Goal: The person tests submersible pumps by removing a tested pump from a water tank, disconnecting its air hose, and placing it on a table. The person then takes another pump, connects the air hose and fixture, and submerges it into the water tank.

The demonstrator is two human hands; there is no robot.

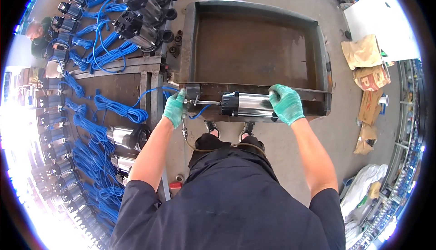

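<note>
A submersible pump (254,103) with a shiny steel body and black end lies on its side along the near edge of the water tank (189,45). My right hand (286,104), in a green glove, is curled over the pump's right end. My left hand (174,109), gloved the same way, is closed round a metal hose fitting (185,129), with part of it hidden by the fingers. From there a thin metal rod (206,102) reaches to the pump's black end. A blue cable (200,112) loops under the rod. The hose (195,148) hangs across my front.
Brownish water fills the tank. At left, a metal bench (152,79) carries coiled blue cables (120,108) and more pumps (141,31). Another person (40,34) is at the far left. Paper sacks (363,52) and cardboard (370,107) lie on the right floor.
</note>
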